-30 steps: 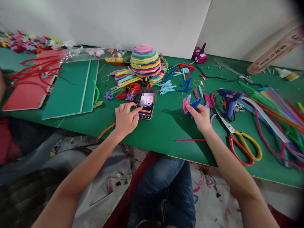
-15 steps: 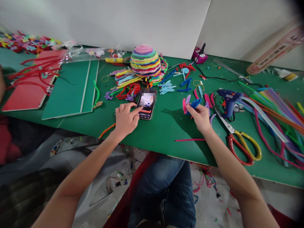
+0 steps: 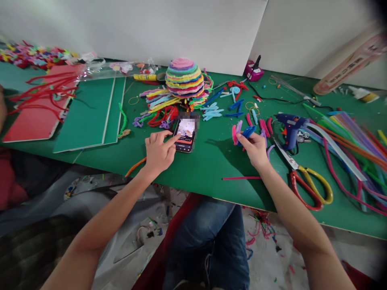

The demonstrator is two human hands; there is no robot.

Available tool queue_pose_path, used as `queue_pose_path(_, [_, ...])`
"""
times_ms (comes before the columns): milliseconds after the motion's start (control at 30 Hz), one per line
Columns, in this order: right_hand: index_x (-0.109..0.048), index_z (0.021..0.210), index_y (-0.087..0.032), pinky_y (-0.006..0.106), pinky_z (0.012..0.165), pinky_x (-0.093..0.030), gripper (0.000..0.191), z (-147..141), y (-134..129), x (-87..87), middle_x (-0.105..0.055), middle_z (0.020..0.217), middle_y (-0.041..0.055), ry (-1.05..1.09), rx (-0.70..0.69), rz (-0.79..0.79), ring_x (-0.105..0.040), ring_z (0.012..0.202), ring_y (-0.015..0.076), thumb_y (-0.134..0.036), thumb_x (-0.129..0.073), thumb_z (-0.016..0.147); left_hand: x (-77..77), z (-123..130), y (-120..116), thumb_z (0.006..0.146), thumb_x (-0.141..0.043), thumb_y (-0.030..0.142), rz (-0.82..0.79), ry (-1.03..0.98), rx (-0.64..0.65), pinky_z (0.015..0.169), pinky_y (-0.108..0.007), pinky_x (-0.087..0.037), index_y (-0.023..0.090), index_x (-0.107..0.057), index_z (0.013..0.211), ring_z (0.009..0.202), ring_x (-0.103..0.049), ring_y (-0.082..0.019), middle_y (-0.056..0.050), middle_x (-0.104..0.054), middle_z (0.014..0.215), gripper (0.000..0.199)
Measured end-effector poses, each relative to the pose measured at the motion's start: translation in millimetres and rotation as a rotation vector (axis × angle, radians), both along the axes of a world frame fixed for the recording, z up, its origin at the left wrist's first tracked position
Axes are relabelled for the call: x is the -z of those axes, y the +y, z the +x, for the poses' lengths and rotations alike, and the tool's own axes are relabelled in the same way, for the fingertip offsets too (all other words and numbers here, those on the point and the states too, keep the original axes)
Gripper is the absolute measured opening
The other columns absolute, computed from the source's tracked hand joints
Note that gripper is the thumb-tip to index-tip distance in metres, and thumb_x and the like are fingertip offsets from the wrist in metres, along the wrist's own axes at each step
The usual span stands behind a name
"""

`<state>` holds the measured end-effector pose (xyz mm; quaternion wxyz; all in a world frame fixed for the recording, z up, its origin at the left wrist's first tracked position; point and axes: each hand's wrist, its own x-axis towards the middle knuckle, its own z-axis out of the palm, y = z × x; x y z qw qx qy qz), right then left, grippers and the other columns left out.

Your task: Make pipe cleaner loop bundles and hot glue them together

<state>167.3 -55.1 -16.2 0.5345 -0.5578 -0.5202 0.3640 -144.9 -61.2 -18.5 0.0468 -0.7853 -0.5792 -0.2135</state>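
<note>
A smartphone (image 3: 185, 139) with a lit screen lies on the green table (image 3: 208, 169). My left hand (image 3: 160, 151) is at its left edge, index finger stretched over the lower screen, the other fingers apart and holding nothing. To the right, my right hand (image 3: 255, 149) pinches a small piece made of bent pipe cleaners (image 3: 248, 132) in blue, pink and purple, held just above the table. Short pink pipe cleaner pieces (image 3: 264, 128) lie beyond that hand, and a single pink pipe cleaner (image 3: 240, 178) lies below it.
Behind the phone stands a striped pipe cleaner dome (image 3: 185, 78) with cut pieces around it. Red-and-yellow scissors (image 3: 305, 185), a blue glue gun (image 3: 292, 127) and long pipe cleaners (image 3: 356, 141) occupy the right. A green board (image 3: 87, 112) and a red board (image 3: 36, 117) lie left.
My left hand has shifted slightly left, its index fingertip sliding from mid-screen toward the phone's left side. The picture on the screen has changed. My right hand keeps still.
</note>
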Motion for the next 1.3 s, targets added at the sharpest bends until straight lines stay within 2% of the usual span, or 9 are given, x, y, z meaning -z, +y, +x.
queue_pose_path(767, [-0.069,0.073,-0.018,0.023,0.045,-0.031,0.034,-1.3,-1.2,-3.7,-0.050,0.057,-0.0027,-0.023,0.008,-0.036,-0.039,0.052,0.0075,-0.052,-0.072,0.070,-0.2,1.1,0.1,0.089,-0.042,0.024,-0.052,-0.005,0.005,0.084,-0.048,-0.034,0.031,-0.067,0.121,0.106,-0.046,-0.031,-0.011,-0.059,0.121,0.041])
queue_pose_path(1100, [-0.070,0.073,-0.017,0.022,0.045,-0.029,0.031,-1.0,-1.1,-2.9,-0.047,0.055,-0.0037,-0.024,0.009,-0.031,-0.037,0.050,0.0066,-0.048,-0.072,0.071,-0.2,1.5,0.8,0.089,-0.043,0.023,-0.054,0.028,0.003,0.082,-0.046,-0.033,0.031,-0.068,0.119,0.106,-0.047,-0.030,-0.010,-0.060,0.120,0.041])
queue_pose_path(1300, [-0.071,0.073,-0.018,0.023,0.046,-0.029,0.033,-1.0,-0.5,-1.5,-0.048,0.056,-0.0033,-0.014,0.000,-0.020,-0.036,0.051,0.0067,-0.050,-0.073,0.070,-2.4,1.6,-0.1,0.089,-0.041,0.023,-0.038,-0.018,-0.013,0.082,-0.045,-0.033,0.031,-0.066,0.123,0.105,-0.048,-0.030,-0.010,-0.060,0.119,0.043])
